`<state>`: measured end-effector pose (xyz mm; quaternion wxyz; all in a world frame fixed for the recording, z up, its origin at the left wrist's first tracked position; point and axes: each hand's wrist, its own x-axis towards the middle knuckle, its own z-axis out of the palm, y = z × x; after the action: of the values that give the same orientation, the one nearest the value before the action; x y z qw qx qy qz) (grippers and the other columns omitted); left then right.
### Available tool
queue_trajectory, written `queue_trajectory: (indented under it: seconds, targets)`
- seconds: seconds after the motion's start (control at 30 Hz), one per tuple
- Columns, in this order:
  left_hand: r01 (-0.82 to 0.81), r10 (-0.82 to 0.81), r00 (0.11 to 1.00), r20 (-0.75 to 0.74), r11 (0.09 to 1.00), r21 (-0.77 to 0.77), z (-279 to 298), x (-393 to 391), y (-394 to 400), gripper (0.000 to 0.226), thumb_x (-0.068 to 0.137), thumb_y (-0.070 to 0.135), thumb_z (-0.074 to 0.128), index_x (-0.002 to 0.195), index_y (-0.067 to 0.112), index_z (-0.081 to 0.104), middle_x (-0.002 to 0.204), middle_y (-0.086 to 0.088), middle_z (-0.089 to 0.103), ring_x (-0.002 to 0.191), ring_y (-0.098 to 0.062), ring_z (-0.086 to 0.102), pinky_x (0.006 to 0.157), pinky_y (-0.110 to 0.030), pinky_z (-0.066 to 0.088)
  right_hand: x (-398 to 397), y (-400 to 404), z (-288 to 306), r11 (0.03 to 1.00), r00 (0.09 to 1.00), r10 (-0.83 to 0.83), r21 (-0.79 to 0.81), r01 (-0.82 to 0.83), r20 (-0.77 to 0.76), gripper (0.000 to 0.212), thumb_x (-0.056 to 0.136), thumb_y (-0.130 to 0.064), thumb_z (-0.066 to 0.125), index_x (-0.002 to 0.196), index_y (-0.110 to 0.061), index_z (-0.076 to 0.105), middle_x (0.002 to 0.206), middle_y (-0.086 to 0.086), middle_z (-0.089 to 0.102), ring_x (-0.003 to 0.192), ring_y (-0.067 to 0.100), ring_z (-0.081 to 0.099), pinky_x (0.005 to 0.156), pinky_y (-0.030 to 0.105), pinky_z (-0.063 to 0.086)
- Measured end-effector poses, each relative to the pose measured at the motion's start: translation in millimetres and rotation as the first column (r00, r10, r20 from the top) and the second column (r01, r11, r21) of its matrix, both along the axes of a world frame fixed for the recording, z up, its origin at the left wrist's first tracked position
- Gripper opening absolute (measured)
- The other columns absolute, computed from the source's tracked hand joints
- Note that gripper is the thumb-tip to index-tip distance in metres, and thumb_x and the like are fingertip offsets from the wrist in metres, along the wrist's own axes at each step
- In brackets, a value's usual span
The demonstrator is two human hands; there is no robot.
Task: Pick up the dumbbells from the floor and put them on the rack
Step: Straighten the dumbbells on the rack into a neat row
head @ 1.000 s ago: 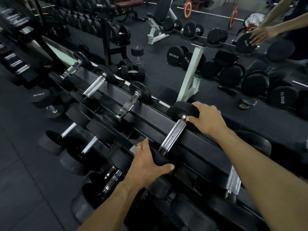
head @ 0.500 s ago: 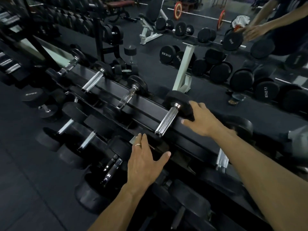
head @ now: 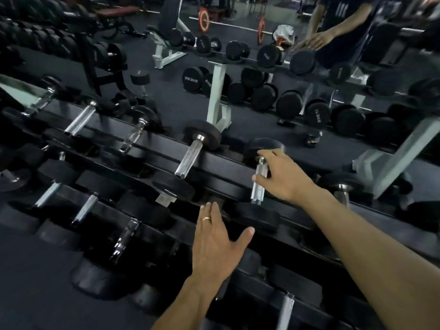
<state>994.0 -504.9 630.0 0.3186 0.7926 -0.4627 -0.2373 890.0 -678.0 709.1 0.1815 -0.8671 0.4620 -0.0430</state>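
Observation:
A black multi-tier rack runs diagonally across the view, holding several black dumbbells with chrome handles. My right hand lies on one top-tier dumbbell, thumb across its chrome handle and fingers stretched toward its far head. Just left of it sits another top-tier dumbbell, untouched. My left hand is spread with straight fingers over the rail below, holding nothing. A ring shows on one finger.
More dumbbells fill the lower tiers at the left. Behind stands a white-framed rack with large black dumbbells, and a barbell with red plates. Another person's hand reaches over a dumbbell at upper right. Dark rubber floor lies at lower left.
My right hand left the far head of one dumbbell and shifted right onto the neighbouring dumbbell's handle. My left hand lifted off the near head and spread open. The view panned right.

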Motion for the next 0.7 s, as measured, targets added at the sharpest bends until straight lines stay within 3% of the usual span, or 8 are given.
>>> queue_trajectory:
  seconds: [0.23,0.37,0.5,0.7]
  targets:
    - [-0.214,0.216,0.965,-0.148,0.976,0.03,-10.3,-62.1,-41.9,0.119,0.073,0.071,0.063,0.154,0.009,0.001,0.163,-0.01,0.004,0.15,-0.022,-0.011,0.123,-0.044,0.009,-43.7,-47.1,-4.9,0.999,0.997,0.052,-0.012,-0.052,0.059,0.083,0.092,-0.037,0.063,0.156,-0.015,0.015,0.161,0.008,0.018,0.145,0.031,0.028,0.115,0.041,0.033]
    - [-0.316,0.322,0.921,-0.218,0.947,0.064,-15.7,-80.5,-63.0,0.131,0.066,0.066,0.074,0.153,0.013,-0.008,0.161,-0.008,-0.005,0.149,-0.028,0.004,0.12,-0.044,0.023,-48.1,-78.0,-8.4,0.993,0.996,0.085,0.08,-0.086,0.022,0.088,0.093,-0.036,0.064,0.157,-0.015,0.009,0.164,0.008,0.012,0.147,0.029,0.027,0.116,0.043,0.032]
    - [-0.349,0.352,0.916,-0.191,0.936,0.053,-20.1,-82.2,-69.2,0.127,0.067,0.055,0.079,0.151,0.014,-0.006,0.158,0.0,-0.005,0.147,-0.025,0.013,0.117,-0.041,0.029,-40.5,-100.9,-12.1,0.977,0.995,0.094,0.189,-0.095,0.014,0.073,0.096,-0.031,0.06,0.155,-0.014,0.02,0.152,0.011,0.038,0.135,0.029,0.043,0.11,0.039,0.038]
    - [-0.32,0.325,0.931,-0.164,0.946,0.053,-21.8,-77.5,-69.6,0.126,0.068,0.053,0.08,0.151,0.014,-0.005,0.157,0.004,-0.005,0.147,-0.022,0.015,0.117,-0.036,0.029,-37.8,-107.2,-23.8,0.993,0.996,0.064,0.097,-0.07,0.065,0.042,0.096,-0.028,0.06,0.133,-0.012,0.046,0.123,0.009,0.059,0.109,0.029,0.058,0.095,0.043,0.048]
